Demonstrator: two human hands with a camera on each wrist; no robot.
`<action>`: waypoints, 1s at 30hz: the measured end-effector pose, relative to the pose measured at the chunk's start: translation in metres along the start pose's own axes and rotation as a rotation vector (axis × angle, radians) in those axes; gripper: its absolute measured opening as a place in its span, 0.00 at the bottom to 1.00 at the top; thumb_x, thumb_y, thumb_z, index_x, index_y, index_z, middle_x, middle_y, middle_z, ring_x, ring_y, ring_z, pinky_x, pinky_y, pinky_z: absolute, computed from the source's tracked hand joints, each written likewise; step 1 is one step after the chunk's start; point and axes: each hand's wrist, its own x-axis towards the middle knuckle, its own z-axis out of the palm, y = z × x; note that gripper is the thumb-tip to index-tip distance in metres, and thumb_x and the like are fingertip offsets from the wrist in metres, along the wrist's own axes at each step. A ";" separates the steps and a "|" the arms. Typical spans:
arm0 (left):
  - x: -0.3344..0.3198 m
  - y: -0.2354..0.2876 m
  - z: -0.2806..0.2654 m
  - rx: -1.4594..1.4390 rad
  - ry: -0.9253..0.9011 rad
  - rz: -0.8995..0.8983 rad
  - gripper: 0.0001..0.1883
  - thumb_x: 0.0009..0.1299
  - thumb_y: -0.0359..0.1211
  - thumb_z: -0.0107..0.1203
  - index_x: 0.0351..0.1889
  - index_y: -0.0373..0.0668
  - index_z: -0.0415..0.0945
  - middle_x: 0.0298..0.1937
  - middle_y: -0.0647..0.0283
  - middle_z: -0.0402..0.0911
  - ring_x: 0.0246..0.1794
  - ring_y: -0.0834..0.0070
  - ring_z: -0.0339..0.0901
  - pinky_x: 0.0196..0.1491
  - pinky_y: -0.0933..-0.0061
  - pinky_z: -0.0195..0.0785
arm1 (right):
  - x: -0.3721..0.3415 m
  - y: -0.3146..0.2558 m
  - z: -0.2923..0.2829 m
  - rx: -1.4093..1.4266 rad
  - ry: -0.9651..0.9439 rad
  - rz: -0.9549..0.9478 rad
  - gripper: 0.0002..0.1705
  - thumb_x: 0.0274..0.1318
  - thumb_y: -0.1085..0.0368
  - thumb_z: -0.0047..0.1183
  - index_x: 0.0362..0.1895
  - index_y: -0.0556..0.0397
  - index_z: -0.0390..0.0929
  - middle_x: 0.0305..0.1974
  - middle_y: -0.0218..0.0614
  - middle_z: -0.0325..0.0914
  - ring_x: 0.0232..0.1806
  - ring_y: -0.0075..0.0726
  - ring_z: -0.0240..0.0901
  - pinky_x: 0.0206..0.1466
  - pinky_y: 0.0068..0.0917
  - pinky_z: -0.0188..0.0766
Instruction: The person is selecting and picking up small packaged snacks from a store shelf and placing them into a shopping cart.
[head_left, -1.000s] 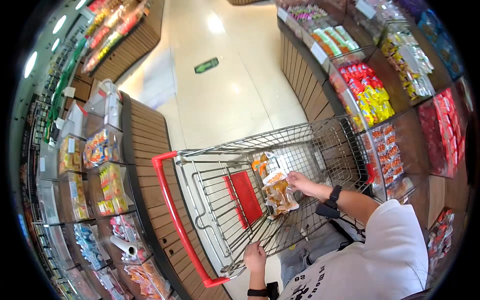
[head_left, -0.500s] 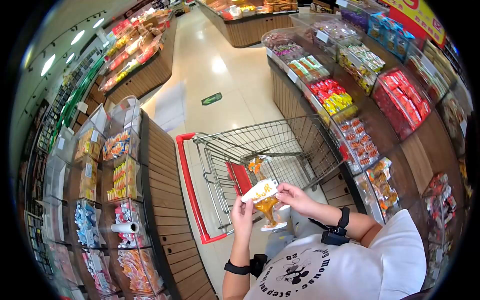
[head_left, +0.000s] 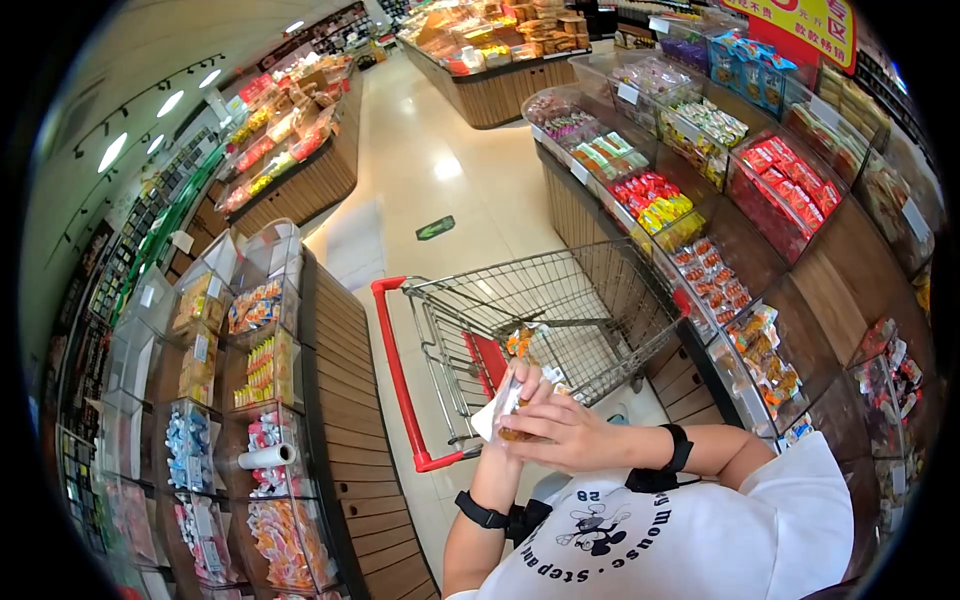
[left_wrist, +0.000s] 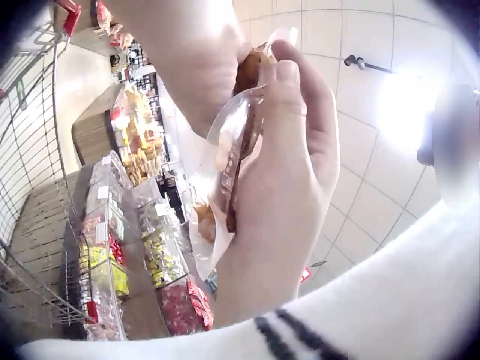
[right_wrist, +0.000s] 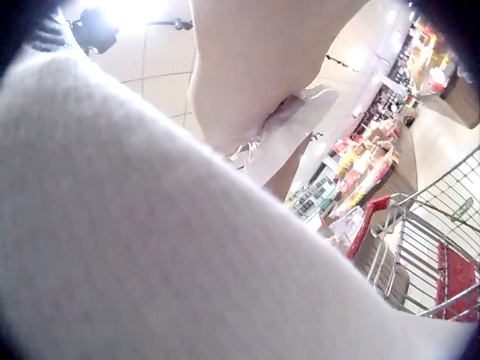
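Observation:
In the head view my two hands meet around a clear-wrapped chicken leg in front of my chest. My left hand (head_left: 528,378) holds it from behind, its fingertips showing above the wrapper. Across the near side lies my right hand (head_left: 565,430), fingers bent over the pack. The left wrist view shows the wrapped chicken leg (left_wrist: 231,165) from its edge, brown inside loose clear film, between both hands. From the right wrist only a pale edge of the wrapper (right_wrist: 292,127) shows beyond the hand. Another orange-brown packet (head_left: 520,342) lies in the cart behind my hands.
A shopping cart (head_left: 550,276) with a red handle (head_left: 398,375) stands before me. Candy bins (head_left: 265,375) line the left side; more snack bins (head_left: 710,280) run along the right. An aisle floor (head_left: 480,205) stretches ahead to further displays (head_left: 500,50).
My right hand has lifted the wrapped chicken leg out of the cart, and my left hand has joined it. Both hands now hold it closer to my chest, turned edge-on. My view has risen.

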 end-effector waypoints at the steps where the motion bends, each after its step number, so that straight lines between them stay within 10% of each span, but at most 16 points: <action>1: -0.003 0.000 0.010 0.008 -0.007 -0.013 0.08 0.62 0.32 0.34 0.21 0.42 0.55 0.17 0.66 0.56 0.14 0.80 0.52 0.18 0.82 0.50 | 0.000 -0.003 0.000 -0.020 -0.014 -0.019 0.16 0.32 0.65 0.49 0.34 0.47 0.71 0.47 0.31 0.61 0.48 0.30 0.55 0.43 0.25 0.53; 22: -0.032 -0.002 0.016 -0.079 -0.037 0.018 0.08 0.58 0.36 0.38 0.24 0.42 0.57 0.23 0.65 0.54 0.23 0.77 0.53 0.23 0.80 0.53 | 0.017 -0.042 0.003 -0.240 -0.269 -0.029 0.16 0.35 0.62 0.43 0.36 0.43 0.67 0.50 0.29 0.58 0.50 0.32 0.54 0.51 0.34 0.45; 25: -0.029 0.000 -0.007 -0.007 0.060 0.204 0.07 0.58 0.36 0.39 0.25 0.43 0.58 0.22 0.66 0.56 0.24 0.77 0.54 0.23 0.80 0.53 | 0.005 -0.026 0.013 -0.069 -0.186 0.043 0.20 0.34 0.60 0.48 0.39 0.44 0.66 0.50 0.33 0.58 0.50 0.35 0.54 0.51 0.36 0.46; 30: -0.022 -0.004 -0.052 0.271 0.749 0.543 0.06 0.60 0.36 0.38 0.26 0.45 0.63 0.26 0.67 0.65 0.28 0.74 0.62 0.34 0.72 0.59 | -0.034 0.007 0.001 0.236 -0.214 0.546 0.28 0.35 0.60 0.52 0.46 0.49 0.61 0.45 0.41 0.62 0.47 0.44 0.56 0.48 0.35 0.54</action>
